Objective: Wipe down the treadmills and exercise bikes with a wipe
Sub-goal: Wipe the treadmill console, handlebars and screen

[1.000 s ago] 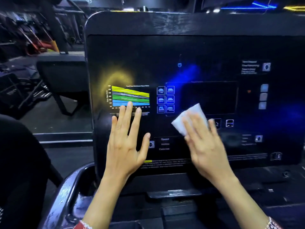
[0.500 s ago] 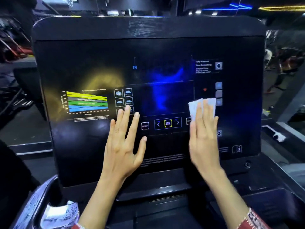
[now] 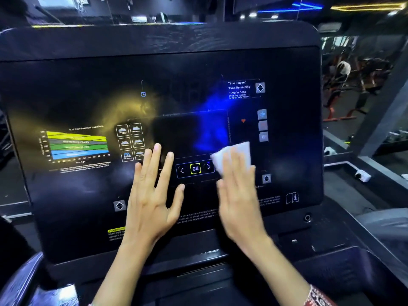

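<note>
A large black treadmill console (image 3: 88,195) fills the view, with a coloured heart-rate chart at its left and a lit OK button in the middle. My left hand (image 3: 152,199) lies flat on the panel just left of the OK button, fingers spread and straight. My right hand (image 3: 238,195) presses a white wipe (image 3: 236,153) against the panel right of the OK button, with straight fingers over it. The wipe's top edge sticks out above my fingertips.
A black ledge (image 3: 287,244) runs under the panel. A glossy handrail (image 3: 26,283) curves at the lower left. To the right lie the treadmill's side rail (image 3: 353,166) and other gym machines (image 3: 353,85) farther back.
The right hand has carried the wipe rightward across the panel, then slightly back toward the OK button. The view has shifted, showing more of the panel's left. The left hand stays flat.
</note>
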### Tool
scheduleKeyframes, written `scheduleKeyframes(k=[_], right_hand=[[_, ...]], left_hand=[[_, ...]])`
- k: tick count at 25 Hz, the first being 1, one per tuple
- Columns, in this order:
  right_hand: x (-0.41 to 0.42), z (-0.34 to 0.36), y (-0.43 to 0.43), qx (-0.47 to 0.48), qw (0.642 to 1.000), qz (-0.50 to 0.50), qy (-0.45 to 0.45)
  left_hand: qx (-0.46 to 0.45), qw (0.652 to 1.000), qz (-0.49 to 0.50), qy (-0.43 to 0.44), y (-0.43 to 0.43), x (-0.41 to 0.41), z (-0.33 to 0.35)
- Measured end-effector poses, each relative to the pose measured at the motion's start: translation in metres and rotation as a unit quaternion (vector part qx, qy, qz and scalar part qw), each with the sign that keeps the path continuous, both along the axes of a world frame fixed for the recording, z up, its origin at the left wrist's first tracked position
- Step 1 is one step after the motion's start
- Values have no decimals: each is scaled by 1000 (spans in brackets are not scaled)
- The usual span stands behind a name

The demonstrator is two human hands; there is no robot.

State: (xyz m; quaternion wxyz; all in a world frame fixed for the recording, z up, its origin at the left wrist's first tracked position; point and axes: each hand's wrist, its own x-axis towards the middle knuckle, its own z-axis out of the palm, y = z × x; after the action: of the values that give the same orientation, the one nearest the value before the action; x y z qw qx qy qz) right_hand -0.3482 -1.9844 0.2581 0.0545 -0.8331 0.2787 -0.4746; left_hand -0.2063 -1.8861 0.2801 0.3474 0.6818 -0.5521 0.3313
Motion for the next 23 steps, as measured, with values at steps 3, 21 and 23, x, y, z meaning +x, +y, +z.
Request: scheduleKeyframes(k=[3, 21, 23], right_hand=[[0, 1, -11, -115, 988, 46, 89], [-18, -14, 8, 4, 999, -20, 45], [-17, 3, -11, -52, 994, -5, 93]], left_hand=[[-1, 1000, 0, 1, 1, 0, 0], [19, 998, -57, -32, -10, -26, -7], [21, 997, -60, -35, -17, -32, -7]])
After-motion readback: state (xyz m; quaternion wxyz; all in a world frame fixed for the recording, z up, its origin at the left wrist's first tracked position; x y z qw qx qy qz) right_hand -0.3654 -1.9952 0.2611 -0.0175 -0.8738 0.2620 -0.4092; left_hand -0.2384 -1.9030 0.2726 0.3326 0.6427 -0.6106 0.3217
